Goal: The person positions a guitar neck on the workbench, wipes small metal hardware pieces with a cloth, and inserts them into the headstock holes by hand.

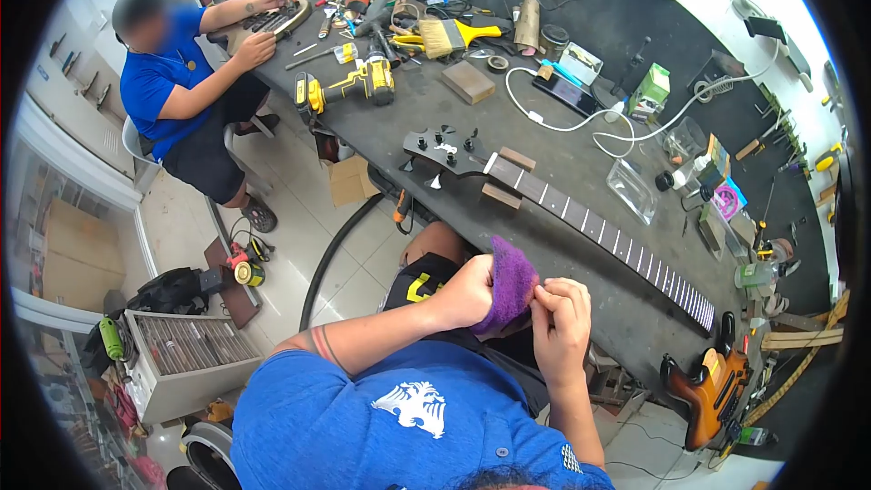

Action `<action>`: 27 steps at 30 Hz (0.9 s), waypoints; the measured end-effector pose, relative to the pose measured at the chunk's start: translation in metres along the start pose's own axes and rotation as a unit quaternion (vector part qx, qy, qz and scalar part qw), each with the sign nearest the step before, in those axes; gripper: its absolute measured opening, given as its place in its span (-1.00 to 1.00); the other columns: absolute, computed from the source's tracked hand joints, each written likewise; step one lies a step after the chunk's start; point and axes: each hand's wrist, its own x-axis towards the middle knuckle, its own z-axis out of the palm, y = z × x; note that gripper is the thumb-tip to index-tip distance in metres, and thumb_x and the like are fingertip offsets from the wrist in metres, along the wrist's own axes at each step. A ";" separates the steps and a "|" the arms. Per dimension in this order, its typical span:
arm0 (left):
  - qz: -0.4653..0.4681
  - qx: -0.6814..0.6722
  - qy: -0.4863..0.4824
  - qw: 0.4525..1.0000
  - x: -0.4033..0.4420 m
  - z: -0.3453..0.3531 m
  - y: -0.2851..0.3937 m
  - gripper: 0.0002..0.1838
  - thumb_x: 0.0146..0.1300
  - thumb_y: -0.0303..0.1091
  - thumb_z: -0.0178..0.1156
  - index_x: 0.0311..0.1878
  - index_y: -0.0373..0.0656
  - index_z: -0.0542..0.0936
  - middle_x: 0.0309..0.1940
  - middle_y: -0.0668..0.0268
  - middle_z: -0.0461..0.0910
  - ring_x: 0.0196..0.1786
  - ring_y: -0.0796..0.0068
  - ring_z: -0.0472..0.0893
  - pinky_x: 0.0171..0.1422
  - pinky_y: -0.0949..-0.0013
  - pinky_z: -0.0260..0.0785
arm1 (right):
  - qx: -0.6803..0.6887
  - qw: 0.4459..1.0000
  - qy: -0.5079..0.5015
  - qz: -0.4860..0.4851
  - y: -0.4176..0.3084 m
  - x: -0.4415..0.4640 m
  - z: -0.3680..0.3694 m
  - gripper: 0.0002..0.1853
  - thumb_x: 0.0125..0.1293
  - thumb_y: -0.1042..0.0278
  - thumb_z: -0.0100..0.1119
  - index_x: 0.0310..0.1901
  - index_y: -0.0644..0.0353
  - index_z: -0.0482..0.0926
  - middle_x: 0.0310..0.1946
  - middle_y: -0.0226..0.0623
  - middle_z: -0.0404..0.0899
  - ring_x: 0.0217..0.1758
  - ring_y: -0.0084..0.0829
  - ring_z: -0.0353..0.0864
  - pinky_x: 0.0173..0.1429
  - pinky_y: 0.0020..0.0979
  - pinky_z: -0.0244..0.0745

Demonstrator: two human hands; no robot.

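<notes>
A purple cloth [511, 285] is bunched between my two hands, above my lap at the bench's edge. My left hand [469, 294] is closed around its left side. At the cloth's right edge, the fingertips of my right hand [561, 313] pinch together on it; part of the cloth is hidden behind the fingers. Just beyond my hands a guitar neck [594, 228] with a dark fretboard lies across the bench, its black headstock [445, 147] pointing left. Wooden blocks [502, 197] sit beside the neck near the headstock end.
On the dark bench [399, 122] are a yellow cordless drill [345, 86], a paintbrush [445, 36], a phone [564, 93] and a white cable [553, 125]. A sunburst guitar body [708, 395] is at right. Another person [168, 63] sits at far left, handling an orange-handled tool.
</notes>
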 end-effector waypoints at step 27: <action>0.271 0.208 0.112 0.933 -0.005 0.013 0.003 -0.69 0.40 -0.51 0.47 0.18 -0.13 0.83 0.28 0.17 0.68 0.36 0.14 0.62 0.49 0.12 0.45 | 0.636 0.685 0.042 0.352 -0.006 -0.007 0.017 -0.87 0.70 0.38 0.27 0.11 0.23 0.63 0.10 -0.28 0.77 0.17 -0.47 0.74 0.41 -0.31 0.59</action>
